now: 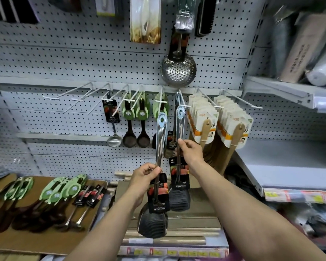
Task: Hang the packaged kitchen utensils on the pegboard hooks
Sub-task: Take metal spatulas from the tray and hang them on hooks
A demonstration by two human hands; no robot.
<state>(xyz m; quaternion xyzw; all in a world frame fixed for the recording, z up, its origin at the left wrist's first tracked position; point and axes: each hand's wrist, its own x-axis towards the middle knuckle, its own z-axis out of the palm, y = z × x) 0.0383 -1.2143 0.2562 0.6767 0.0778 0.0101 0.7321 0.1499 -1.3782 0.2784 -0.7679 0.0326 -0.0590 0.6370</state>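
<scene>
1. Step in hand, as I judge it: getting a spatula onto a hook. The right hand (191, 153) pinches the steel handle of the right spatula (179, 166), thumb and fingers curled round it, and the hanging hole at the top of that handle sits right at the tip of a white hook (183, 99) near the middle of the hook rail (120, 87). Whether the hole is already over the hook tip I cannot tell.

2. The left hand (145, 176) grips a second spatula (156, 185) by the lower handle, just above its printed sleeve. Its hanging hole is free in the air, below and a little left of the neighbouring hook, touching nothing.

3. The next move likely calls for sliding the right spatula's hole along the hook toward the pegboard (64, 63), keeping the handle upright so the hole does not catch.

4. Then the left spatula needs lifting until its hole meets a hook tip; the same hook looks the natural choice.

5. More packaged spoons (51, 200) lie on the cardboard (40, 183) at the lower left, not yet hung.
</scene>
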